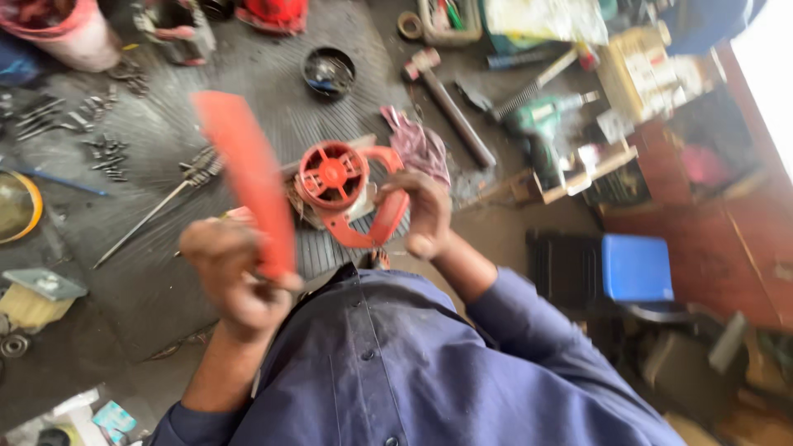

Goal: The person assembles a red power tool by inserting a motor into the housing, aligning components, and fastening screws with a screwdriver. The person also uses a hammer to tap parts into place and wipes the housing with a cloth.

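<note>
My left hand (235, 277) is closed around the lower end of a flat red cover (248, 177), which rises tilted above my fist. My right hand (421, 211) grips the handle of a red housing (351, 194) with a round spoked wheel, just left of my fingers. Beyond it lie a pink rag (420, 144), a hammer (450, 107) and a black bowl (329, 73).

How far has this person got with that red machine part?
A long red cover piece is already off, held up in the left hand. The right hand grips the red housing, whose round reel face shows. Bolts lie loose; nothing looks refitted.
</note>
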Demonstrator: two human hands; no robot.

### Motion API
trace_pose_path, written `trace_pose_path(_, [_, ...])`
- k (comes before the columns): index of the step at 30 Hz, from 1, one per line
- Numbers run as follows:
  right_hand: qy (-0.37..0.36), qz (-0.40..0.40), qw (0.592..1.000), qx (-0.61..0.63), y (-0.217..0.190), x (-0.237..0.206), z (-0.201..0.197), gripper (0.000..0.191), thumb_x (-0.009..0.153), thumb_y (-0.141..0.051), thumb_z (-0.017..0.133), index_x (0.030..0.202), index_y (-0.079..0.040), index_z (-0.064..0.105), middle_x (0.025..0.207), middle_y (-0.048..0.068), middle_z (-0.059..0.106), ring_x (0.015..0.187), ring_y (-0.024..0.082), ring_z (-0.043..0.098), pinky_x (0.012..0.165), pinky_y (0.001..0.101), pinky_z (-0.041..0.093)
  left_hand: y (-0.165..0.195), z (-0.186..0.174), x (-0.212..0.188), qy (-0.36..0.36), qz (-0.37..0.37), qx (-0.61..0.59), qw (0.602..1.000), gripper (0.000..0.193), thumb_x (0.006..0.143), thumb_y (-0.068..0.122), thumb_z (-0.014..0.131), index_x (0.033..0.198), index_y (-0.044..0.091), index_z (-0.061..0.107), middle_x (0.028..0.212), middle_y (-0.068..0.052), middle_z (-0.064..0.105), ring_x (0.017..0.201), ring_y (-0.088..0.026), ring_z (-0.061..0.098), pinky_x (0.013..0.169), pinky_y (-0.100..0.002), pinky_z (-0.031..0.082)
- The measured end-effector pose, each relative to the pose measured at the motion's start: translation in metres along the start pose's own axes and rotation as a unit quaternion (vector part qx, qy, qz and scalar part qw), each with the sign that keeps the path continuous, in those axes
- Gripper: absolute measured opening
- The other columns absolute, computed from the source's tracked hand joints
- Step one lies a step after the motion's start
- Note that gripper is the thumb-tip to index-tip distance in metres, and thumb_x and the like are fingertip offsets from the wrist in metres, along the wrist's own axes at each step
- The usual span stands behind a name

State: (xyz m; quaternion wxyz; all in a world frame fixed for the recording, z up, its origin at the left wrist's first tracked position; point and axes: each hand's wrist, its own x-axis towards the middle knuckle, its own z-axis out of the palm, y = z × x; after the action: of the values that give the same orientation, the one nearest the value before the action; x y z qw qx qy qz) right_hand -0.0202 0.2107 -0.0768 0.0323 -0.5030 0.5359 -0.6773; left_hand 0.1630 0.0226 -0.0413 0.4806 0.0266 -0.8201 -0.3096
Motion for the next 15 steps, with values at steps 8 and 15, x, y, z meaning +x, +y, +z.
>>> trace_pose_path(8, [0.108, 0.209, 0.939, 0.252, -0.004, 0.014, -0.046, 0.068, 0.099, -0.031, 0.078, 0.142, 0.002, 0.035, 0.110, 0.019, 0.068, 0.082, 0.028, 0.071, 0.070, 0.0395, 0.058, 0.040, 0.042, 0.026, -0.113, 0.008, 0.133, 0.985, 0.051, 0.104, 0.031, 0.065, 0.145, 0.004, 0.053, 0.157, -0.021, 0.041, 0.145, -0.040, 0.043, 0.123, -0.058, 0.028])
trace_pose_path(15, [0.133, 0.370, 0.869, 0.301, 0.097, 0.096, -0.098, 0.049, 0.101, -0.004, 0.059, 0.145, 0.005, 0.041, 0.107, 0.017, 0.068, 0.090, 0.028, 0.075, 0.079, 0.0431, 0.065, 0.035, 0.051, -0.006, 0.000, -0.228, 0.081, 0.970, 0.032, 0.109, 0.011, 0.059, 0.140, 0.002, 0.056, 0.154, -0.018, 0.051, 0.144, -0.037, 0.049, 0.123, -0.047, 0.041])
